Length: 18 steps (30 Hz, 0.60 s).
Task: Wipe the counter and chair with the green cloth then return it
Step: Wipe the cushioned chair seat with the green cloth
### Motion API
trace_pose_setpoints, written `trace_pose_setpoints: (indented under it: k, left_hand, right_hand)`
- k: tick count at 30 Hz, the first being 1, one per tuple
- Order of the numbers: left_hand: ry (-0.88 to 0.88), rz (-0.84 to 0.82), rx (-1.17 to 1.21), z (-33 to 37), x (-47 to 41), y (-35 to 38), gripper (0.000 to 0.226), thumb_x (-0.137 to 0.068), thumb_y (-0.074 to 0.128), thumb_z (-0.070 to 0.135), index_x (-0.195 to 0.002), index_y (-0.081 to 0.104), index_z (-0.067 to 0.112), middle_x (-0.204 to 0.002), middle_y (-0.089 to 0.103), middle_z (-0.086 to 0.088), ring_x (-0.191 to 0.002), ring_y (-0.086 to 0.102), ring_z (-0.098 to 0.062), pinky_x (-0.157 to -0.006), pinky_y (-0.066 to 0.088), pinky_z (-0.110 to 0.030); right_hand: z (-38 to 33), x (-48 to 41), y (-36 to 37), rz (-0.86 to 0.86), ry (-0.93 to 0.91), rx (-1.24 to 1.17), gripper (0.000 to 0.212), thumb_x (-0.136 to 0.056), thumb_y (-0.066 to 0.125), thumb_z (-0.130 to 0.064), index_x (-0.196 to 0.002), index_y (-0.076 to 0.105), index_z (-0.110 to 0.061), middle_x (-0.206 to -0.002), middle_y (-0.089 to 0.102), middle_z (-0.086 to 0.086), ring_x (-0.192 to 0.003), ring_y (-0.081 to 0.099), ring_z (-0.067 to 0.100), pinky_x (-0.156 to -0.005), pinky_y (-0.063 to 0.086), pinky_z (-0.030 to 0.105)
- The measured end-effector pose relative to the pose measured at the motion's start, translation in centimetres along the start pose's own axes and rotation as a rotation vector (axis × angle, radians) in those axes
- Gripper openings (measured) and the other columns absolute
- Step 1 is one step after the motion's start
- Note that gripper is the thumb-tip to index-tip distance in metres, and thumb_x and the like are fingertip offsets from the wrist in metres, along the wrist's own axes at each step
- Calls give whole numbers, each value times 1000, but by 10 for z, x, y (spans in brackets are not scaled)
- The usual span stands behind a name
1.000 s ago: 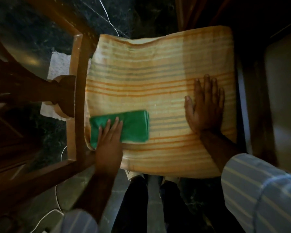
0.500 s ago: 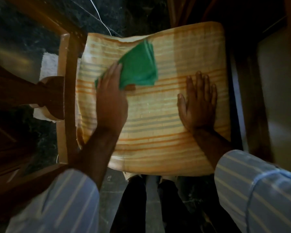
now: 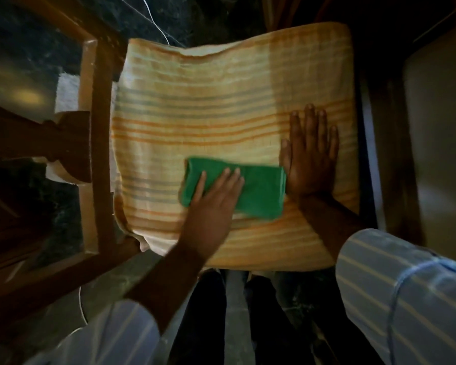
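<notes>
left hand [image 3: 211,206] lies flat, fingers spread, pressing the green cloth [image 3: 258,191] on the chair cushion [image 3: 221,106] to wipe it, right hand [image 3: 311,159] splayed beside it, probably pinning the cushion

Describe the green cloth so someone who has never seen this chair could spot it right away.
Find the wooden chair with the orange-and-cream striped seat cushion. On the cushion's near half, the left hand presses flat on a folded cloth, its right edge against the right hand. That green cloth is the only solid bright green thing in view.
</notes>
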<state>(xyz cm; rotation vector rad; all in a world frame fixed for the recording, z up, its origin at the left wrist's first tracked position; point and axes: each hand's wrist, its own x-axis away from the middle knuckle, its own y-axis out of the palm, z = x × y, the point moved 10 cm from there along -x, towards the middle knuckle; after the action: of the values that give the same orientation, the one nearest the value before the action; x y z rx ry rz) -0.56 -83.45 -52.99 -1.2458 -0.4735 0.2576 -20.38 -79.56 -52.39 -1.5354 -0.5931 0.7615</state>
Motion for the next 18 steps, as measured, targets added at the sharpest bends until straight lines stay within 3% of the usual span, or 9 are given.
trace_pose_setpoints:
  k: [3, 5, 8, 9, 11, 13, 16, 18]
  left_hand:
    - [118, -139, 68, 34, 66, 8, 64, -81, 41, 8, -143, 59, 11, -152, 54, -5, -141, 52, -23, -109, 43, -63]
    - [133, -154, 186, 38, 82, -5, 60, -82, 38, 10, -135, 66, 11, -145, 61, -3, -135, 58, -21, -108, 45, -61]
    - [-132, -22, 616, 0, 67, -46, 59, -87, 38, 3, -141, 57, 15, -144, 56, 6, -134, 55, -5, -116, 40, -28]
    - [-235, 61, 735, -19, 57, -66, 55, -91, 39, 2, -142, 54, 16, -141, 56, 8, -128, 56, 1, -110, 43, -17]
    - [-341, 274, 760, -56, 26, -112, 42, -102, 41, 10, -142, 52, 14, -128, 62, 5, -104, 66, 0, -91, 48, -3]
    - [-368, 421, 673, -86, -15, -147, 38, -107, 42, 22, -142, 52, 11, -122, 67, 1, -93, 67, -3, -84, 51, -8]
    - [-340, 480, 481, -111, -85, -166, 38, -107, 46, 18, -141, 54, 4, -136, 64, -14, -123, 59, -19, -105, 43, -17]
    - [-294, 406, 325, -111, -123, -151, 35, -103, 46, 9, -136, 57, 3, -135, 64, -17, -126, 57, -28, -109, 37, -27]
  right_hand:
    - [0, 2, -1, 21, 10, -11, 58, -112, 28, -42, -166, 26, -22, -175, 24, 10, -162, 22, 32, -131, 19, 53]
    - [-1, 2, -2, 33, 6, -13, 58, -111, 29, -42, -166, 27, -22, -174, 25, 10, -162, 23, 32, -131, 19, 53]
    - [0, 2, -3, 34, 6, -10, 59, -111, 29, -43, -166, 26, -22, -175, 24, 10, -163, 22, 31, -132, 18, 52]
    - [0, 2, -3, 32, 7, -8, 59, -111, 28, -43, -166, 26, -22, -175, 24, 9, -163, 22, 31, -132, 18, 52]
    - [0, 3, -2, 22, 9, -5, 59, -111, 27, -43, -166, 26, -22, -175, 23, 9, -163, 21, 31, -132, 16, 51]
    - [0, 2, -1, 9, 9, -9, 59, -111, 26, -43, -166, 25, -22, -175, 22, 9, -163, 20, 31, -132, 15, 51]
    - [0, 2, -2, 12, 2, -27, 59, -110, 28, -42, -166, 27, -21, -175, 24, 11, -163, 21, 32, -132, 17, 52]
    - [1, 2, -1, 8, 5, -30, 59, -110, 28, -42, -166, 27, -20, -175, 24, 11, -163, 21, 32, -131, 18, 53]
